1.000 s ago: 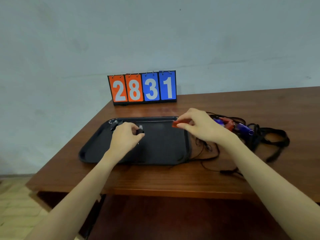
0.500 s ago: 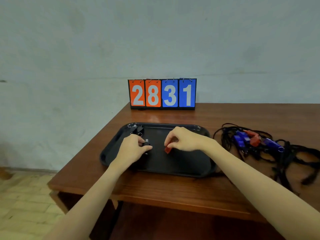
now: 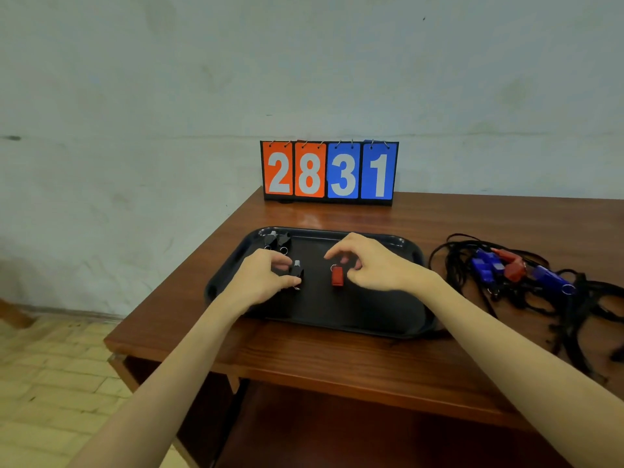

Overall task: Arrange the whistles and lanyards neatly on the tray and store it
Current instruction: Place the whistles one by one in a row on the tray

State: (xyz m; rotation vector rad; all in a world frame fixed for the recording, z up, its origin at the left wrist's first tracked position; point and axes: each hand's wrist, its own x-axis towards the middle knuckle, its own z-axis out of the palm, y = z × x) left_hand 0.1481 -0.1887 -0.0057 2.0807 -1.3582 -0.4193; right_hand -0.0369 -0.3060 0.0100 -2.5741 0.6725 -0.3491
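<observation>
On the black tray point(image 3: 388, 319), the left hand point(image 3: 260, 282) pinched a black whistle point(image 3: 297, 273) between thumb and fingers, while the right hand point(image 3: 368, 265) hovered with loosely curled fingers just right of the red whistle point(image 3: 337, 276), holding nothing. 2 more black whistles point(image 3: 277, 239) sat in the tray's far-left corner; the tangled lanyards point(image 3: 526, 278) lay right of the tray

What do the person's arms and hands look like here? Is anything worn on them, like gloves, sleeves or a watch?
Both arms are bare from the bottom of the picture to the fingertips. No sleeve shows on either forearm. The left hand and the right hand wear no gloves, and no ring, watch, bracelet or marking is visible on the parts that show. No cables or straps are attached to either arm.
</observation>
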